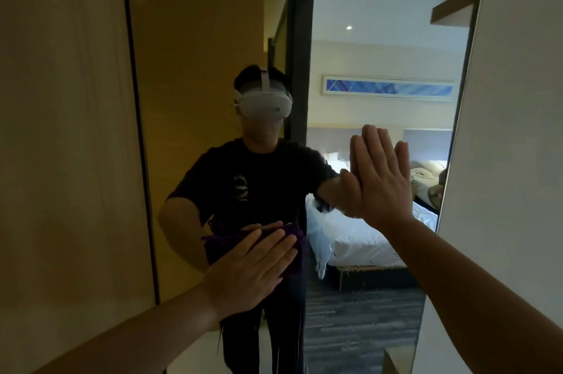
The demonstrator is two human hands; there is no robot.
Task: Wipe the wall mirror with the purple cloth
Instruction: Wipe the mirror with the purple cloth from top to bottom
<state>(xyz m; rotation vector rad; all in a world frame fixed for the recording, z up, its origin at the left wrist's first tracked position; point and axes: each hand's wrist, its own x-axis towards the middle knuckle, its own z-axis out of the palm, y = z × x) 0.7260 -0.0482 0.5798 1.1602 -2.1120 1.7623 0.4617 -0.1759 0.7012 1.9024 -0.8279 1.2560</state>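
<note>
The tall wall mirror (374,47) fills the middle of the head view, set between a wood panel and a pale wall. My left hand (253,267) lies flat with straight fingers on the purple cloth (297,254), pressing it against the lower middle of the glass. Most of the cloth is hidden under that hand; a dark purple edge shows at the fingertips. My right hand (380,178) is spread flat, fingers up, with its palm against the glass near the mirror's right edge. It holds nothing.
A wood-panelled wall (61,129) borders the mirror on the left and a pale wall (511,160) on the right. The glass reflects a person in a dark shirt with a headset, a white bed and patterned carpet.
</note>
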